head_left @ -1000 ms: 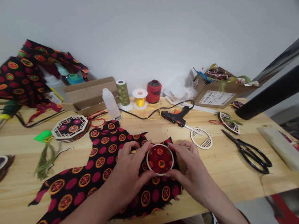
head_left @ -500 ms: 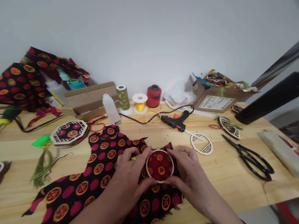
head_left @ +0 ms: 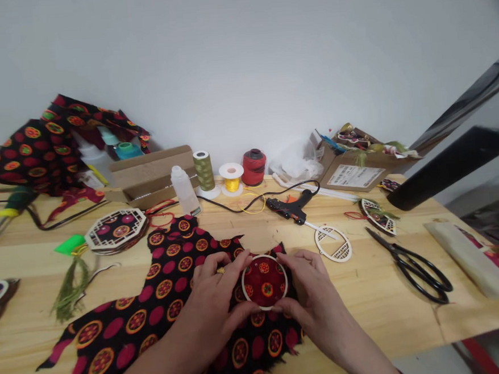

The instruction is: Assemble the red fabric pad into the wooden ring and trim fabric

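Observation:
A round white-rimmed frame (head_left: 265, 281), with dark red fabric showing inside it, is held between both hands over a black cloth (head_left: 169, 266) printed with red and orange circles. My left hand (head_left: 217, 303) grips the ring's left side, its thumb at the lower edge and its index finger at the upper left. On the right side, my right hand (head_left: 312, 296) pinches the rim with thumb and fingers. The thumbs rest close together at the bottom of the ring.
Black scissors (head_left: 413, 267) lie to the right. A glue gun (head_left: 291, 208) and an oval lattice piece (head_left: 334, 244) are beyond the hands. Thread spools (head_left: 232, 179), a bottle (head_left: 185, 190) and cardboard boxes (head_left: 152, 176) line the back. An octagonal ornament (head_left: 116, 230) is on the left.
The camera view has shifted slightly, so the back objects appear a little lower. Both hands keep their grip on the round frame, with little visible movement.

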Demonstrator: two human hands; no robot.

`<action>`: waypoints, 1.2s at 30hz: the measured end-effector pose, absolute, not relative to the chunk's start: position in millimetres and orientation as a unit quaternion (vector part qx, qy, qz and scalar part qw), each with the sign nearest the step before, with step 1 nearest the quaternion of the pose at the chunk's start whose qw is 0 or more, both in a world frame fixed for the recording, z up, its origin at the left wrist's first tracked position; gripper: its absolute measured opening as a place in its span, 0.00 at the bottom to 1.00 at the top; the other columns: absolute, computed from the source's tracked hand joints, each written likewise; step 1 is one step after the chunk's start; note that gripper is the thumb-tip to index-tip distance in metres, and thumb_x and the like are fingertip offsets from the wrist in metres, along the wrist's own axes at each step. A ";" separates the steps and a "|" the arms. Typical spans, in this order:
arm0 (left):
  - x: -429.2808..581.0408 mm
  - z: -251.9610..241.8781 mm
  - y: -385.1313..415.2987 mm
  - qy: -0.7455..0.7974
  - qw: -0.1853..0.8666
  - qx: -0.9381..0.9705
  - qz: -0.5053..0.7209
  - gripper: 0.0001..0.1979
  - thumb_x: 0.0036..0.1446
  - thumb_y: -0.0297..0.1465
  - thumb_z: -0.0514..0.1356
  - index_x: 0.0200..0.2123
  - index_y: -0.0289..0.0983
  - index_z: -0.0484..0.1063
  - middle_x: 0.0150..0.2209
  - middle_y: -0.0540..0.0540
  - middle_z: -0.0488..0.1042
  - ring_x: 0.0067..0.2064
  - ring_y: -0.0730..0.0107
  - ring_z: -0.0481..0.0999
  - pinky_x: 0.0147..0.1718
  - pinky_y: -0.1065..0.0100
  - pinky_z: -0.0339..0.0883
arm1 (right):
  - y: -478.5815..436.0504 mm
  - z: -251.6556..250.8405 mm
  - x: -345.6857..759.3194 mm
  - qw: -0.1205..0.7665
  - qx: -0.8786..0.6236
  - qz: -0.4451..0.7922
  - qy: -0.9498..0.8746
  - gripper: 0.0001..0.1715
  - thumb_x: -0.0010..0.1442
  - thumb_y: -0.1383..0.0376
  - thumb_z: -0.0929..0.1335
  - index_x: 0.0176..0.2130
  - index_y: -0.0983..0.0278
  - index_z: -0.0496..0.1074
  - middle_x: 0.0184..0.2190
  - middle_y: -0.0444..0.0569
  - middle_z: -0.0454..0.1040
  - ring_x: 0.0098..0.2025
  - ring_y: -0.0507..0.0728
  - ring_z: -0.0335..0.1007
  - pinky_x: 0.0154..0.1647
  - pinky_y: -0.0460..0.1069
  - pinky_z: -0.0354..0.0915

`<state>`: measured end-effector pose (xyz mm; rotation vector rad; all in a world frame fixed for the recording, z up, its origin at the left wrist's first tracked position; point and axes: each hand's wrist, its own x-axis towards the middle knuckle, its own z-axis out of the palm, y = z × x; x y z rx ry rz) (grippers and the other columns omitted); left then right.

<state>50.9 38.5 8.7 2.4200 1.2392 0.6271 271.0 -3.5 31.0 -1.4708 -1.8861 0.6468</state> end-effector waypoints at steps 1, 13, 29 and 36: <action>51.1 8.7 38.9 0.434 0.173 0.856 0.220 0.36 0.58 0.38 0.63 0.65 0.46 0.50 0.54 0.40 0.67 0.56 0.51 0.61 0.52 0.48 0.61 | -3.8 31.1 270.9 0.327 -0.561 0.249 -0.718 0.42 0.52 0.76 0.74 0.59 0.53 0.59 0.51 0.48 0.70 0.55 0.63 0.54 0.57 0.61 0.58; 52.9 14.1 39.9 0.440 0.161 0.858 0.212 0.33 0.58 0.36 0.62 0.64 0.42 0.56 0.53 0.36 0.68 0.55 0.50 0.63 0.51 0.47 0.63 | -7.8 30.0 272.7 0.345 -0.574 0.249 -0.700 0.42 0.53 0.69 0.75 0.61 0.53 0.57 0.55 0.49 0.66 0.58 0.62 0.54 0.61 0.60 0.57; 53.1 19.1 40.7 0.439 0.185 0.854 0.209 0.33 0.58 0.39 0.62 0.64 0.43 0.56 0.56 0.40 0.70 0.56 0.52 0.63 0.52 0.51 0.60 | -25.9 30.5 287.1 0.356 -0.592 0.173 -0.702 0.29 0.60 0.69 0.69 0.59 0.58 0.61 0.50 0.55 0.70 0.54 0.64 0.62 0.53 0.63 0.65; 52.6 19.1 42.0 0.435 0.192 0.856 0.200 0.32 0.59 0.39 0.62 0.64 0.44 0.56 0.57 0.43 0.71 0.56 0.52 0.63 0.52 0.51 0.58 | -28.3 23.5 295.5 0.367 -0.603 0.133 -0.695 0.20 0.64 0.71 0.63 0.55 0.62 0.65 0.45 0.55 0.72 0.50 0.61 0.64 0.48 0.58 0.68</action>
